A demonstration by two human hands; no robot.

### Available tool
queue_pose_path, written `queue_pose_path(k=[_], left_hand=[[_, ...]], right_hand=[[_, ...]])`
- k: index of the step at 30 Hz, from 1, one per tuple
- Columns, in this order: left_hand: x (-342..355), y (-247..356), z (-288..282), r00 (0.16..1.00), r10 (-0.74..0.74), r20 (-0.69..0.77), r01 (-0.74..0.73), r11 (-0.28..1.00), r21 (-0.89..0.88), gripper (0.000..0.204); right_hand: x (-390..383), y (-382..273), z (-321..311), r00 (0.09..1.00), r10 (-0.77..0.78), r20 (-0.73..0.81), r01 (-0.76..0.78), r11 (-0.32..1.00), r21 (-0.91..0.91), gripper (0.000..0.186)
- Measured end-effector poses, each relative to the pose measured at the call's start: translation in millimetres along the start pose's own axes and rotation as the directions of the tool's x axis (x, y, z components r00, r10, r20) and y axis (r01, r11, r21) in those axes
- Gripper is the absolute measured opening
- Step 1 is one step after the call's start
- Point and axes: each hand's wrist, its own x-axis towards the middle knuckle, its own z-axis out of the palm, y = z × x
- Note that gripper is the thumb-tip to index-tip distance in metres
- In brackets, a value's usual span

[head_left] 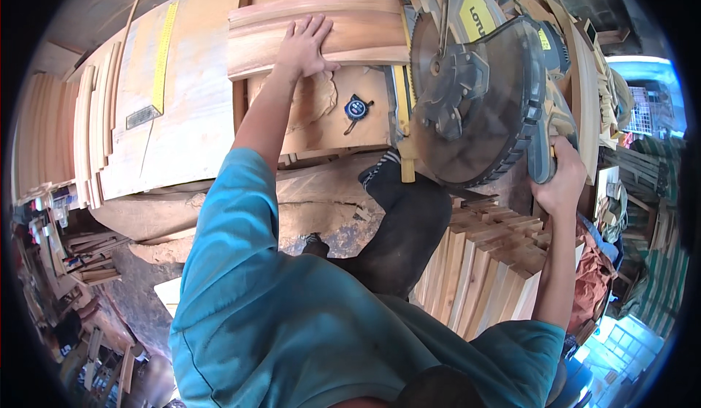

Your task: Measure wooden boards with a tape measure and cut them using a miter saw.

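Note:
My left hand (305,48) lies flat, fingers spread, on a reddish-brown wooden board (369,37) on the bench. The board's right end reaches a yellow strip (402,101) beside the saw. My right hand (562,178) is wrapped round the handle (541,156) of a large miter saw (478,119). Its round blade and dark guard face me, to the right of the board. Whether the blade is spinning, I cannot tell. A small blue and black tape measure (356,109) rests on the bench top just nearer than the board.
A square with a yellow blade (165,57) lies on a wide pale panel (197,72) at left. Upright strips (95,123) stand beyond it. Cut wood pieces (482,262) are stacked below the saw, near my right forearm. My foot (380,170) is under the bench edge.

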Motion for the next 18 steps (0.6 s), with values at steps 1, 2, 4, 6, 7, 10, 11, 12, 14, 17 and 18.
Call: queue_pose_path(k=[1, 2, 4, 6, 7, 10, 11, 12, 14, 17, 18], left_hand=[[-5, 1, 0, 0.999, -0.029, 0.02, 0.029, 0.999, 0.023, 0.107], [-9, 1, 0, 0.998, -0.059, 0.039, 0.057, 0.997, 0.046, 0.107], [-7, -3, -2, 0.997, -0.074, 0.036, 0.072, 0.996, 0.051, 0.109], [-7, -5, -10, 0.994, -0.082, 0.077, 0.077, 0.995, 0.066, 0.112], [-11, -11, -11, 0.992, -0.087, 0.095, 0.081, 0.995, 0.064, 0.114], [-14, -6, -25, 0.973, -0.13, 0.189, 0.122, 0.991, 0.055, 0.116], [-17, 1, -33, 0.961, -0.172, 0.218, 0.16, 0.985, 0.072, 0.112], [-26, 12, -44, 0.971, -0.2, 0.13, 0.184, 0.975, 0.122, 0.103], [-58, 24, -49, 0.969, -0.121, -0.215, 0.126, 0.992, 0.008, 0.073], [-129, 74, -79, 0.899, 0.129, -0.418, -0.308, 0.865, -0.395, 0.04], [-166, 95, -87, 0.853, 0.123, -0.507, -0.408, 0.763, -0.501, 0.036]], right_hand=[[3, -1, 0, 1.0, -0.006, 0.001, 0.006, 1.0, -0.007, 0.04], [6, -2, 1, 1.0, -0.011, 0.001, 0.011, 1.0, -0.014, 0.04], [10, -4, -5, 0.999, -0.035, -0.014, 0.034, 0.999, -0.014, 0.041], [11, -5, -10, 0.997, -0.074, -0.032, 0.074, 0.997, -0.006, 0.041], [11, -7, -10, 0.997, -0.07, -0.04, 0.071, 0.997, 0.008, 0.042], [8, -7, -10, 0.998, -0.05, -0.027, 0.051, 0.998, 0.044, 0.045], [8, -10, -13, 0.999, -0.029, -0.018, 0.03, 0.997, 0.065, 0.045], [8, -11, -15, 1.0, -0.013, -0.005, 0.013, 0.996, 0.092, 0.045], [12, -15, -20, 0.999, -0.039, -0.025, 0.043, 0.985, 0.168, 0.044], [10, -8, -31, 0.983, 0.123, 0.139, -0.144, 0.978, 0.152, 0.044], [6, 24, -21, 0.996, -0.078, -0.052, 0.086, 0.981, 0.174, 0.04]])
